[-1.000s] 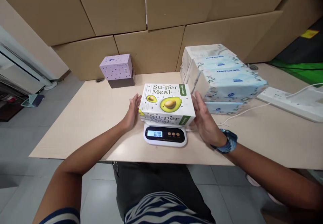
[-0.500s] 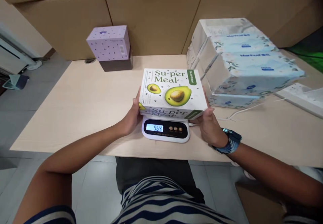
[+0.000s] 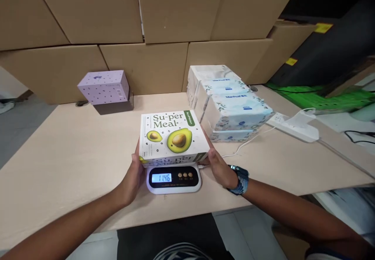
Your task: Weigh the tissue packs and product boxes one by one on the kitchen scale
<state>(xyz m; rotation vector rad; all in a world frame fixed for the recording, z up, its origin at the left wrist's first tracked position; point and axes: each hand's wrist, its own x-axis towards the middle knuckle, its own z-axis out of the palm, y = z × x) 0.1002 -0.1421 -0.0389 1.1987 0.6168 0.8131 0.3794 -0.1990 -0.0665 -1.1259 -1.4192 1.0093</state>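
Observation:
Between my two hands is a white "Su-per Meal" box (image 3: 164,137) printed with avocado halves. It rests on a white digital scale (image 3: 174,190), whose lit display reads about 1146, the decimal point being hard to make out. My left hand (image 3: 131,180) grips the box's left side, thumb at the near corner. On the right side my right hand (image 3: 220,167) presses against the box, thumb on its near right corner and fingers partly hidden behind it. A watch (image 3: 238,180) is on my right wrist. The scale's plate is hidden under the box.
A purple box (image 3: 104,89) on a dark base stands at the back left. Stacked tissue packs (image 3: 234,109) stand just behind and right of the scale. A white cable (image 3: 243,146) runs towards a power strip (image 3: 295,129). Cardboard boxes (image 3: 164,13) form a wall behind the table.
The display has gone from about 964 to about 1146. My view has tilted up and turned right, so everything appears lower and further left. Both hands stay on the box.

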